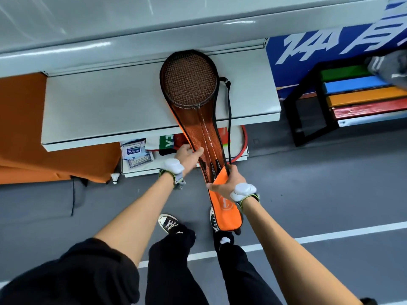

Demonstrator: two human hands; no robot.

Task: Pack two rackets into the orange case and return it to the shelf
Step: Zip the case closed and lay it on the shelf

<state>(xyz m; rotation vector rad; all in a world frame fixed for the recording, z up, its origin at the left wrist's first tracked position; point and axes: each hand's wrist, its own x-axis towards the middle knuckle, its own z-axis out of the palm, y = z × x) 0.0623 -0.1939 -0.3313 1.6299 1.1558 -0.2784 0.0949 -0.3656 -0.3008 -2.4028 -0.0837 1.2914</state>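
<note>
The orange case (224, 214) with a see-through mesh front lies with its head end on the white shelf (99, 106) and its handle end hanging off the front edge. Two rackets (189, 79) show through the mesh, heads stacked and shafts side by side. My left hand (189, 156) grips the case's left edge at the shafts, just below the shelf front. My right hand (226, 183) holds the orange handle part lower down, together with the black strap (229, 119) that loops along the case's right side.
Under the shelf sits a lower shelf (240, 158) with boxes, packets and a red hoop. An orange cloth (19, 128) hangs at the left, with a shuttlecock (115, 177) on the grey floor. A multicoloured bench (361, 100) stands at the right. My feet are below the case.
</note>
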